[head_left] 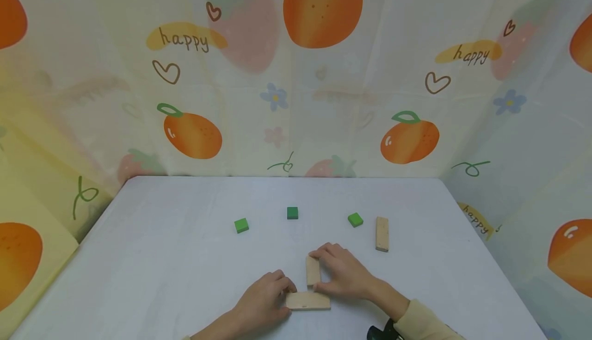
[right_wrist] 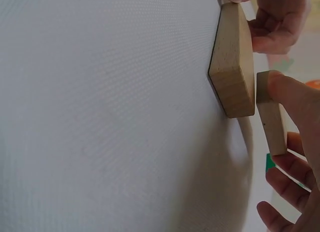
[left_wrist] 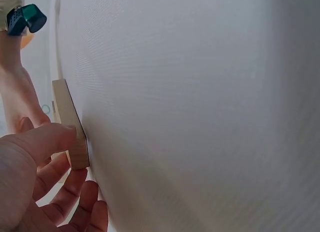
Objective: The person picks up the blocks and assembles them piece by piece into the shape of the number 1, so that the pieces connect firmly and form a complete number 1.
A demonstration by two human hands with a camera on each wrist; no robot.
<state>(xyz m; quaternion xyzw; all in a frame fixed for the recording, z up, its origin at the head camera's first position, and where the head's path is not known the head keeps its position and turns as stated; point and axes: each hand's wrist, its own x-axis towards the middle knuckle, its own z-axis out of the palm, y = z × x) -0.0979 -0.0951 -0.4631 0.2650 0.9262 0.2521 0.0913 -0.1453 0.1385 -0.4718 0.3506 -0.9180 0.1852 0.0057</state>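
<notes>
A flat wooden block (head_left: 308, 301) lies crosswise near the front of the table. My left hand (head_left: 264, 299) grips its left end, with the thumb on the near side; the left wrist view shows that thumb against the block (left_wrist: 70, 124). A second wooden block (head_left: 313, 272) points away from me just behind the first one. My right hand (head_left: 344, 273) pinches it between thumb and fingers at its two ends. In the right wrist view a narrow gap separates this block (right_wrist: 272, 119) from the first one (right_wrist: 234, 62).
Three green blocks stand apart farther back: one at left (head_left: 241, 225), one in the middle (head_left: 292, 213), one at right (head_left: 355, 220). Another wooden block (head_left: 382, 234) lies to their right. A fruit-printed curtain (head_left: 324, 98) hangs behind the white table (head_left: 152, 258).
</notes>
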